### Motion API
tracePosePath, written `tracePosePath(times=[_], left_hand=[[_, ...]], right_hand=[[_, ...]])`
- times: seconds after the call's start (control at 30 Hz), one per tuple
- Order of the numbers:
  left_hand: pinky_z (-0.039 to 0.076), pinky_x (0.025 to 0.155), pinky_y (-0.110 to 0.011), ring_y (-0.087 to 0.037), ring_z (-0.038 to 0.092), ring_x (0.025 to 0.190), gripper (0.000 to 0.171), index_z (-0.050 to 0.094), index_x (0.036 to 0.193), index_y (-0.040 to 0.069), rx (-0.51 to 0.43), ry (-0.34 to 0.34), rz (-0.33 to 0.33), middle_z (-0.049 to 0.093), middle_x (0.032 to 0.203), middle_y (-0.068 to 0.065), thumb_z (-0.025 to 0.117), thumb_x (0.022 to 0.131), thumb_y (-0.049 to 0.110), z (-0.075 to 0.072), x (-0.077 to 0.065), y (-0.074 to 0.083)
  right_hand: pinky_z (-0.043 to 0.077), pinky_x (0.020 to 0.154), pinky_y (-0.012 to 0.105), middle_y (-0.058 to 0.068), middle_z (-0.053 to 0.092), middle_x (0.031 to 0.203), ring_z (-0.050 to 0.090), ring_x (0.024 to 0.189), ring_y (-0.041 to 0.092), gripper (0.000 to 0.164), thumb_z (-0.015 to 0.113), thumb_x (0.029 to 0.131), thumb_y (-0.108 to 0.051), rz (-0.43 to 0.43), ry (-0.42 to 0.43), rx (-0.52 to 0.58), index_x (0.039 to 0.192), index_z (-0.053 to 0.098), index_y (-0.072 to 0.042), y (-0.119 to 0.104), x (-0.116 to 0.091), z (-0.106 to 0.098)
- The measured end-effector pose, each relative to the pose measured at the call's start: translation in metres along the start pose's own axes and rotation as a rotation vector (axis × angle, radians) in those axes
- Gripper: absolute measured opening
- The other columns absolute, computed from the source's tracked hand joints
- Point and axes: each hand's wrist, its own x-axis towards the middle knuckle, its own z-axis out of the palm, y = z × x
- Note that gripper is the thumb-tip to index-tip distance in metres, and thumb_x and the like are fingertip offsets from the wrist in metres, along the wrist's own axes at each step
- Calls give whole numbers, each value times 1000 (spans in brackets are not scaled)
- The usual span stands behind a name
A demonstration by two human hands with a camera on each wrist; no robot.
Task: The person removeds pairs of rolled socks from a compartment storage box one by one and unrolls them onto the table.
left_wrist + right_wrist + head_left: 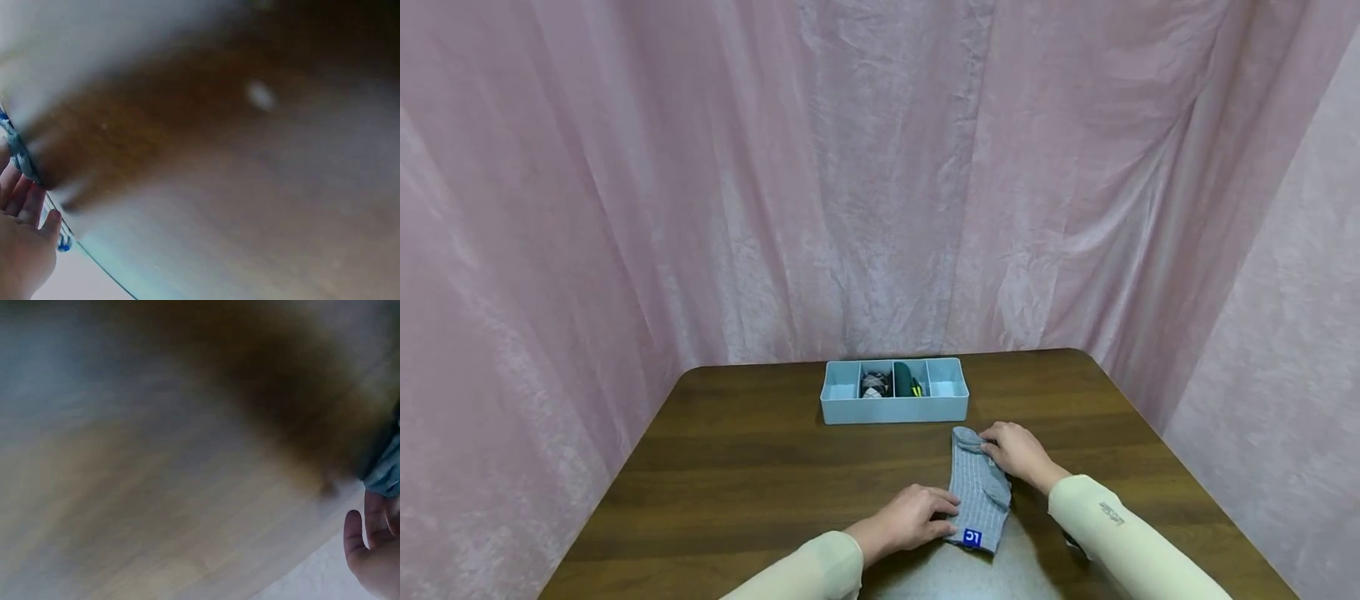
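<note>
A grey ribbed sock (977, 492) lies on the brown table, its cuff with a blue "LC" label toward me and its toe end pointing away. My left hand (912, 517) rests at the left edge of the cuff, fingers and thumb apart and fairly straight. At the upper right side, by the toe end, my right hand (1017, 450) pinches the sock's edge between fingertips and thumb. Only part of the left hand (28, 244) and of the right hand (378, 556) shows in the wrist views, each with fingertips at grey fabric.
A light blue divided tray (895, 410) stands near the table's far edge, beyond the sock. Its middle compartments hold a dark patterned bundle (876, 384) and a dark green item (902, 379). Something small and dark peeks out under the right forearm. Pink curtains (895, 183) hang behind the table.
</note>
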Motion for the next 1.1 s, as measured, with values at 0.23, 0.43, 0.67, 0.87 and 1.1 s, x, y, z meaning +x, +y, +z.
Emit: tracePosePath(times=[0.23,0.43,0.67,0.87,1.1], left_hand=[[44,96,-17,-6,59,117,26,76,114,10,-51,-67,-24,67,125,2,70,94,25,-2,2,-1],[43,96,-16,-5,59,117,25,76,113,10,-47,-59,-2,67,124,3,70,93,25,-2,3,-2],[43,97,-16,-5,59,117,25,76,112,11,-38,-50,0,68,124,3,71,93,26,-3,2,-6],[44,97,-18,-4,59,117,24,77,111,11,-46,-67,-37,67,124,5,71,93,25,-6,-1,-3],[43,97,-18,-4,58,117,24,76,112,12,-58,-93,-30,66,125,5,69,94,25,-6,0,-1]], right_hand=[[52,80,50,12,71,97,66,87,30,17,66,92,-10,180,-5,38,106,70,-1,7,10,1],[53,79,49,9,67,95,65,88,29,11,69,89,-6,144,112,-4,99,72,-4,13,7,4],[52,85,51,11,71,103,67,97,33,22,72,90,-19,110,79,-4,107,74,-5,12,13,7],[53,73,50,12,68,94,66,84,33,21,77,82,-5,118,228,-43,101,69,-3,12,16,6],[55,71,43,3,66,89,65,80,22,15,77,81,3,-141,315,-56,93,73,-5,15,9,4]])
